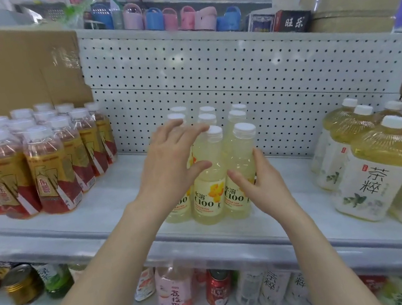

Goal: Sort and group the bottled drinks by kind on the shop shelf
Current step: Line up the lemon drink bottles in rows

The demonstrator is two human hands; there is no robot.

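Head view: the pale lemon drink bottles (208,185) are bunched mid-way along the shelf (100,213), between the red-and-gold bottles (42,169) on the left and the big tea bottles (372,169) on the right. The left hand (170,161) is spread wide, with its fingers laid over the caps. The front right bottle (241,151) is cupped by the right hand (261,185), thumb on the label.

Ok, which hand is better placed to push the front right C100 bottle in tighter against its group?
Right. The right hand cups the front right C100 bottle, thumb across its front and fingers on its outer side. The left hand is spread over the group's left side, so it would have to reach across.
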